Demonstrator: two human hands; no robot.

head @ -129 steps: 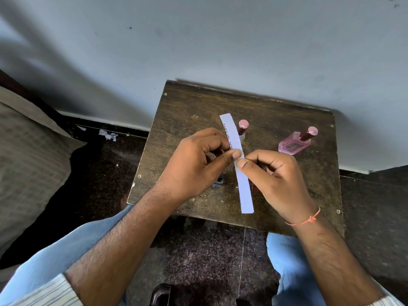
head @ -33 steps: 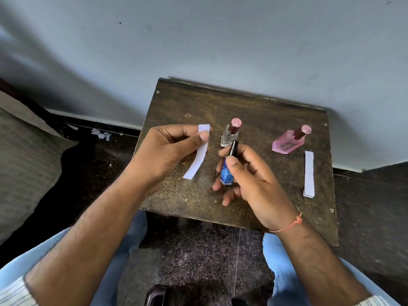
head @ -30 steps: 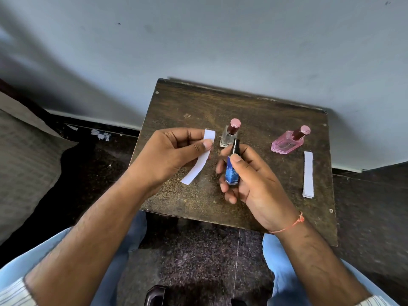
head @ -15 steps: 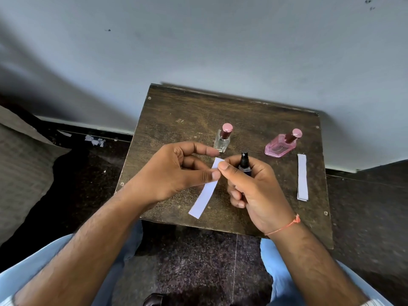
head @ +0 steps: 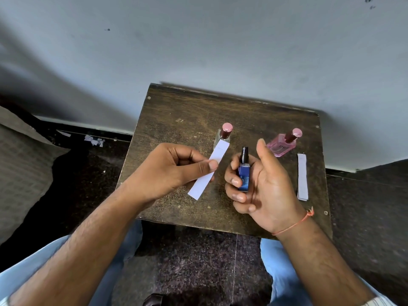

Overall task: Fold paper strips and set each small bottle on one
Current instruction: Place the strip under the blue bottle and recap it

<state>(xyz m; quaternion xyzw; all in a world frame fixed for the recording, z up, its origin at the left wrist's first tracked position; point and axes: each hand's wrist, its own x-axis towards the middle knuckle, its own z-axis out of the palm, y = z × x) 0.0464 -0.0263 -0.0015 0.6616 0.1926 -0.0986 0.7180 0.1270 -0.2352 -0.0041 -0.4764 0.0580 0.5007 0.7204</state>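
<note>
Paper strip [head: 208, 172] sits pinched between thumb and forefinger of the left hand [head: 167, 173], above the wooden table [head: 176, 120]. The right hand [head: 262, 184] cradles a blue bottle [head: 243, 173] in curled fingers, thumb raised. 2 pink-capped bottles [head: 225, 134] [head: 283, 144] stand behind; a folded strip [head: 302, 176] lies at right.

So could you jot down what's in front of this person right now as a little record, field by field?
surface: dark worn wooden table set against a pale wall
left hand: pinching a white paper strip above the table
right hand: grip on a small blue bottle with a black cap, thumb raised
standing on table: clear glass bottle with a pink cap; pink flat bottle with a pink cap
lying on table: second white paper strip, near the right edge
</note>
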